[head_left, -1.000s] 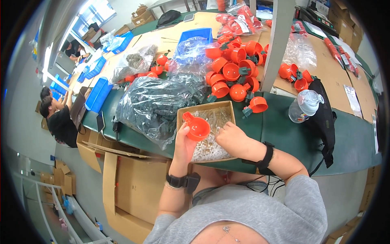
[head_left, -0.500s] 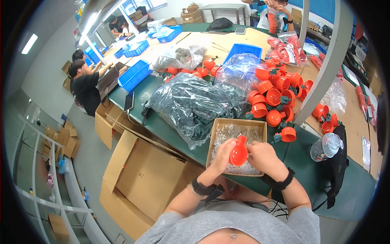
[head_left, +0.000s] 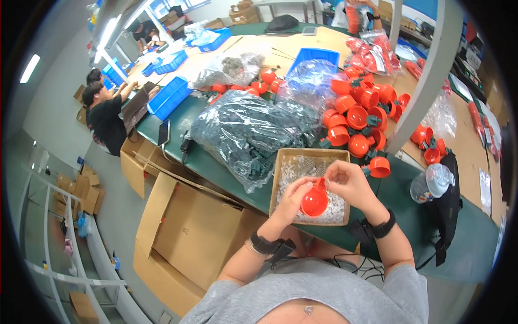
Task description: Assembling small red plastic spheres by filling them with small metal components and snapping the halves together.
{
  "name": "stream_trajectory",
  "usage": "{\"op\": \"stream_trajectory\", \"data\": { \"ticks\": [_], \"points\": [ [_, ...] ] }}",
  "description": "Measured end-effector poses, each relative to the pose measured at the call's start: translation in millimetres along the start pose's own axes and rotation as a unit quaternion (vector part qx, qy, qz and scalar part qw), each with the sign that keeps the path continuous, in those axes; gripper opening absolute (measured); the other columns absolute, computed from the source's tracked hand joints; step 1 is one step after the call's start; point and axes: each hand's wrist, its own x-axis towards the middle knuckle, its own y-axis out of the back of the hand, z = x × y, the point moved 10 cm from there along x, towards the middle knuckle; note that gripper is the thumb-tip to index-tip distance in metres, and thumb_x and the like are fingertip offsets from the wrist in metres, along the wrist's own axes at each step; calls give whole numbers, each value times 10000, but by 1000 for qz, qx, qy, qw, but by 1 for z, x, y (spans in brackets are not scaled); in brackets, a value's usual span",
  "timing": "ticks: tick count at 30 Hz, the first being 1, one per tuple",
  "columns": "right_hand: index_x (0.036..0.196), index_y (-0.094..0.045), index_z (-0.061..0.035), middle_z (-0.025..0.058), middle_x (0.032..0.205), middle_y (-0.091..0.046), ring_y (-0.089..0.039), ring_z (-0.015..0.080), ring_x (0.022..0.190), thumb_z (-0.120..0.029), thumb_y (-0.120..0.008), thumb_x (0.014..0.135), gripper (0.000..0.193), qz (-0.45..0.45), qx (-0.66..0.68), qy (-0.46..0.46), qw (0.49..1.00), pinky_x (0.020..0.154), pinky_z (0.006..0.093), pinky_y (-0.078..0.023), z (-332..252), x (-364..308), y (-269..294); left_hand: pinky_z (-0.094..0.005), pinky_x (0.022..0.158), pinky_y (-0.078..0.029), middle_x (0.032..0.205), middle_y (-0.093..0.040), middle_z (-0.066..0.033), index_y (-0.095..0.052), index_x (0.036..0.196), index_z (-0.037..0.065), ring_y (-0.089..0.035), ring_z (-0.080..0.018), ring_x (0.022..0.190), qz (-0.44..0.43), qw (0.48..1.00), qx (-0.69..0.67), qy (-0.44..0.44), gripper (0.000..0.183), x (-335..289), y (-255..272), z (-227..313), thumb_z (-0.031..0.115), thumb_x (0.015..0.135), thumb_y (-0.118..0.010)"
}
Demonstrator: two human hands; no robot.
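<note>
A small red plastic cup (head_left: 314, 203) with a narrow neck is held over a shallow cardboard box, its round hollow facing up. My left hand (head_left: 292, 202) is closed around the cup's left side, thumb near the neck. My right hand (head_left: 349, 182) is closed in a pinch at the top of the neck; its fingertips hide whether a small part is between them. Below both hands, the cardboard box (head_left: 310, 152) contains many small white pieces (head_left: 335, 208) and, towards its far side, what look like thin metal springs (head_left: 305, 164).
Beyond the box lies a large clear bag of dark green parts (head_left: 237, 132). Red cups with green fittings (head_left: 357, 117) are heaped at the right, near a slanting post (head_left: 426, 81). A plastic jar (head_left: 430, 185) and black bag (head_left: 449, 216) stand right. An open carton (head_left: 202, 237) is lower left.
My right hand has moved from beside the cup's bowl up to its neck. The cup has shifted slightly left and tilted. The whole view has shifted a little.
</note>
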Motion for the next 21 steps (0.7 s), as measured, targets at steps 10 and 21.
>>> {"op": "stream_trajectory", "data": {
  "ticks": [10,21],
  "points": [
    [888,-566,38,35,714,-583,-554,74,645,-120,-496,905,174,18,91,-31,995,587,211,-457,10,6,11,-224,797,-438,1006,-604,-70,-562,1091,-28,-559,-106,898,54,998,28,2,287,6,16,-3,169,912,-453],
    [794,-556,32,-6,573,-494,-432,46,519,-123,-509,895,191,-85,-56,-48,994,468,213,-347,10,-2,-4,-216,779,-442,1001,-605,-67,-553,1114,-23,-558,-91,884,19,998,50,-17,296,6,4,6,157,905,-445]
  ]
}}
